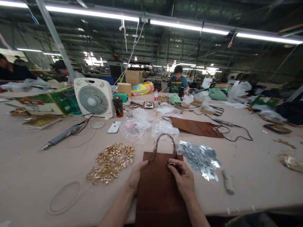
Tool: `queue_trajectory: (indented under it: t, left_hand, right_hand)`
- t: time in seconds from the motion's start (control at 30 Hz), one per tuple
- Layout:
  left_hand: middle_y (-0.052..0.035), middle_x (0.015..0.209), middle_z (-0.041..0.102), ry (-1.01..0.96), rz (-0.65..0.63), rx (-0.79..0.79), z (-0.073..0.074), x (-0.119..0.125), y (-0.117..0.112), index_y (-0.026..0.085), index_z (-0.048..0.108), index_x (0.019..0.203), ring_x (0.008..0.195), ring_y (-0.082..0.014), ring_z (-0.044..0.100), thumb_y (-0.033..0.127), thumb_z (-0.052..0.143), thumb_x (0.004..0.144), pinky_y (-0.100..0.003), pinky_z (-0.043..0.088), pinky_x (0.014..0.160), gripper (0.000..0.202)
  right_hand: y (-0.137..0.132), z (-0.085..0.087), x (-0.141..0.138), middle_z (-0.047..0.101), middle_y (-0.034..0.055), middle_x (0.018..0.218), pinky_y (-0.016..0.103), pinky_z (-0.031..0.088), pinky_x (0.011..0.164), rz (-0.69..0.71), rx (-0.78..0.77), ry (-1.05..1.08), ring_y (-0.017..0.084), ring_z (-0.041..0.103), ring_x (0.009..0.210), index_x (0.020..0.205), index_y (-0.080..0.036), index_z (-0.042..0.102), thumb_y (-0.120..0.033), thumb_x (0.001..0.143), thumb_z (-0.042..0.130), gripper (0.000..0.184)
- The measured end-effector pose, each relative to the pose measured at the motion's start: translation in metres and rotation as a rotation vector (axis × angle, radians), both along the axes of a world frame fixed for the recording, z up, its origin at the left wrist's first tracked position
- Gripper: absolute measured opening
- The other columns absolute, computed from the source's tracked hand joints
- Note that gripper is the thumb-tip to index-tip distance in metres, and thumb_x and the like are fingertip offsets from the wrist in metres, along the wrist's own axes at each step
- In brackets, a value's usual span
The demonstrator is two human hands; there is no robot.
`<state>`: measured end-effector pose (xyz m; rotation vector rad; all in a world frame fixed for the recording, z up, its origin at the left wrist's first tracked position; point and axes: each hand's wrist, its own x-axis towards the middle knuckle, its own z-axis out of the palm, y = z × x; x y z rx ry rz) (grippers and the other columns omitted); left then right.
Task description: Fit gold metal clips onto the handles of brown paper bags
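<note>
A brown leather bag panel [156, 189] hangs over the table's front edge before me, with a plastic-wrapped loop handle [165, 135] at its top. My left hand [135, 178] is closed on the panel's left edge, thumb on the front and the other fingers behind. At the upper right, beside the handle's base, my right hand [184, 178] pinches a small gold metal fitting [169, 162] against the leather. Left of the panel lies a loose pile of gold fittings [113, 162]. Thin silver metal plates [197, 157] are heaped to the right.
An electric screwdriver [61, 137], a white phone [114, 127] and a box fan [94, 97] stand or lie at left. Behind the handle are clear plastic bags [139, 123] and another brown bag [196, 126]. A grey cloth roll [228, 182] lies right. A co-worker [178, 82] sits opposite.
</note>
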<state>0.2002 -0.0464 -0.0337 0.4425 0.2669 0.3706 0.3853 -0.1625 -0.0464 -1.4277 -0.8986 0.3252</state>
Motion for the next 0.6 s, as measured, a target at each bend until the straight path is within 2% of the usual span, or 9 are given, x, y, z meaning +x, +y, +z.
queue_trajectory:
  t: [0.3, 0.43, 0.6]
  left_hand:
    - [-0.0214, 0.120, 0.076, 0.009, -0.005, 0.068, -0.003, -0.002, -0.002, 0.000, 0.070, 0.125, 0.120, -0.0374, 0.070, 0.040, 0.060, 0.090, -0.048, 0.048, 0.112, 0.053]
    - [-0.0209, 0.118, 0.077, 0.020, -0.006, 0.078, -0.005, -0.003, -0.003, 0.001, 0.071, 0.122, 0.115, -0.0367, 0.072, 0.038, 0.061, 0.088, -0.048, 0.048, 0.111, 0.052]
    - [-0.0218, 0.122, 0.076, 0.010, -0.008, 0.078, -0.003, -0.004, -0.004, 0.000, 0.069, 0.126, 0.119, -0.0381, 0.070, 0.038, 0.060, 0.089, -0.049, 0.048, 0.111, 0.054]
  right_hand:
    - [0.001, -0.003, 0.000, 0.078, 0.0078, 0.114, 0.044, 0.056, 0.098, 0.014, 0.000, -0.023, 0.028, 0.071, 0.107, 0.107, -0.025, 0.078, -0.043, 0.088, 0.078, 0.027]
    - [0.000, 0.003, -0.004, 0.078, 0.0079, 0.114, 0.044, 0.057, 0.098, 0.016, 0.027, -0.072, 0.029, 0.071, 0.108, 0.106, -0.026, 0.079, -0.041, 0.089, 0.076, 0.023]
    - [-0.003, 0.009, -0.006, 0.077, 0.0082, 0.115, 0.045, 0.057, 0.098, 0.031, 0.037, -0.172, 0.030, 0.071, 0.109, 0.111, -0.028, 0.078, -0.040, 0.093, 0.072, 0.023]
